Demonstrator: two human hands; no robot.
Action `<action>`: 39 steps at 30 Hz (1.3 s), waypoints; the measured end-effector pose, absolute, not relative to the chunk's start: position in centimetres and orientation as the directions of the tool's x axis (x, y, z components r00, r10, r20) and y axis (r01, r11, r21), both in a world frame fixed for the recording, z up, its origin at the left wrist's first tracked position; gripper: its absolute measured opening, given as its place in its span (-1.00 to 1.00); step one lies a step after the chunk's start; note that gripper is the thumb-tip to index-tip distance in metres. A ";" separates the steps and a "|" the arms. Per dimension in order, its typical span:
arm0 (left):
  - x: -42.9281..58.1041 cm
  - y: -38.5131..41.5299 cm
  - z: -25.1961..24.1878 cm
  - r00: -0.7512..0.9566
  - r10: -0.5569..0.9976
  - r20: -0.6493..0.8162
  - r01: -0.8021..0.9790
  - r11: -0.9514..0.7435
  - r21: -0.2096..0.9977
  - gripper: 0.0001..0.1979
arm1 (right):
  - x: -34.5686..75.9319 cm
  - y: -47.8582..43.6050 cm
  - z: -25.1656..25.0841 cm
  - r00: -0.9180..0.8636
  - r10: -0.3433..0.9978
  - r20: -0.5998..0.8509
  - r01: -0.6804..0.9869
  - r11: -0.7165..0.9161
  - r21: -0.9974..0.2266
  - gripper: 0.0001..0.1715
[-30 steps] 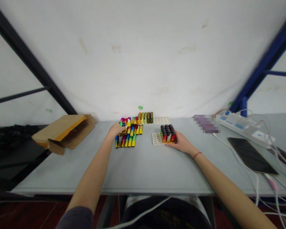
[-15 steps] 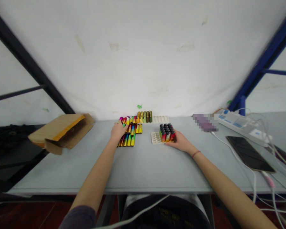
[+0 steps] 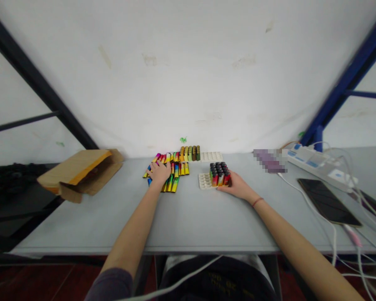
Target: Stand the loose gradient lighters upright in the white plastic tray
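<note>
My left hand (image 3: 160,172) lies palm down with fingers spread over a pile of shiny multicoloured slim pieces (image 3: 172,184), which look like metallic lighter sleeves. They lie flat in rough rows, some hidden under the hand. My right hand (image 3: 238,184) curls round the right side of a block of black-topped lighters (image 3: 219,175). Those lighters stand upright in a white tray (image 3: 204,181), whose left part shows bare holes. Behind, a block of gold-topped upright pieces (image 3: 190,153) stands against the wall, beside another white tray (image 3: 211,156) with bare holes.
An opened cardboard box (image 3: 81,173) lies at the left of the grey table (image 3: 207,225). On the right are a dark phone (image 3: 329,201), a partly blurred purple item (image 3: 269,161), a white power strip (image 3: 321,165) and several loose cables. A wall borders the back.
My left hand has moved slightly right and its fingers have spread over the shiny pieces. Several pieces have shifted, with more showing on the left. My right hand stays on the lighters.
</note>
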State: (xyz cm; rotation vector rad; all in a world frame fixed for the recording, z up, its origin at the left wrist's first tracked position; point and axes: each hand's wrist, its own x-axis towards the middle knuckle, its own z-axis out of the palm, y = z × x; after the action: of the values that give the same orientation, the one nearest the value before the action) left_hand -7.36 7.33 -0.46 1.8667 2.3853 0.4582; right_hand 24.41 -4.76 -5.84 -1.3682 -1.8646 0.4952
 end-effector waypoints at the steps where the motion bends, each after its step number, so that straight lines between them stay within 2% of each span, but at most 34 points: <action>1: -7.4 7.4 -0.4 -0.262 0.958 0.114 0.929 0.219 0.298 -0.26 | 24.4 -4.7 -5.9 -0.141 0.928 0.346 0.635 0.352 -0.687 -0.19; 4: -7.3 7.1 -0.4 -0.280 0.938 0.205 0.909 0.190 0.370 -0.27 | 24.4 -4.7 -5.9 -0.138 0.925 0.354 0.632 0.358 -0.688 -0.19; 6: -6.8 6.5 -0.4 -0.209 0.907 0.366 0.903 0.036 0.428 -0.30 | 24.4 -4.8 -5.8 -0.137 0.926 0.351 0.632 0.355 -0.689 -0.20; 9: -5.0 5.0 -0.4 0.106 0.810 0.576 0.785 -0.424 0.451 -0.39 | 24.3 -4.9 -5.7 -0.135 0.931 0.339 0.637 0.344 -0.690 -0.23; 11: -3.1 3.8 -0.6 0.354 0.722 0.594 0.592 -0.665 0.455 -0.39 | 24.2 -4.9 -5.7 -0.133 0.928 0.349 0.627 0.351 -0.695 -0.23; 12: -2.0 3.3 -0.8 0.461 0.689 0.559 0.502 -0.722 0.477 -0.32 | 24.2 -4.9 -5.6 -0.131 0.924 0.360 0.620 0.360 -0.697 -0.21; 15: 1.0 2.3 -1.5 0.654 0.670 0.352 0.374 -0.690 0.619 -0.04 | 24.2 -4.9 -5.6 -0.134 0.915 0.380 0.612 0.377 -0.695 -0.17; 18: 2.6 2.5 -1.7 0.707 0.666 0.237 0.317 -0.598 0.736 -0.11 | 24.3 -4.8 -5.7 -0.146 0.913 0.382 0.614 0.386 -0.688 -0.16; 22: 2.7 3.6 -1.4 0.682 0.680 0.271 0.236 -0.554 0.798 -0.17 | 24.4 -4.6 -5.9 -0.149 0.912 0.381 0.597 0.390 -0.701 -0.13; 25: 2.5 3.6 -1.4 0.673 0.697 0.250 0.258 -0.537 0.803 -0.19 | 24.4 -4.6 -6.1 -0.140 0.914 0.380 0.604 0.383 -0.699 -0.15; 28: 2.6 3.0 -1.9 0.654 0.723 0.221 0.310 -0.523 0.794 -0.30 | 24.3 -4.6 -6.0 -0.141 0.914 0.381 0.621 0.382 -0.685 -0.16; 32: 3.2 2.4 -2.8 0.626 0.730 0.273 0.297 -0.547 0.782 -0.46 | 24.3 -4.6 -5.9 -0.149 0.912 0.383 0.638 0.385 -0.667 -0.18; 35: 3.5 2.3 -2.9 0.642 0.724 0.253 0.307 -0.544 0.781 -0.59 | 24.3 -4.6 -5.9 -0.145 0.911 0.387 0.635 0.386 -0.670 -0.18; 39: 3.5 2.5 -2.8 0.594 0.757 0.272 0.295 -0.519 0.802 -0.64 | 24.3 -4.6 -5.9 -0.142 0.916 0.375 0.637 0.374 -0.674 -0.17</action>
State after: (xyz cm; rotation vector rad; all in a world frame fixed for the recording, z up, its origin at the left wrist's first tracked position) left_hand 3.53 2.46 -2.76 2.0879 0.8312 0.8056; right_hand 24.30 -4.61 -5.93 -1.3477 -1.8686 0.4604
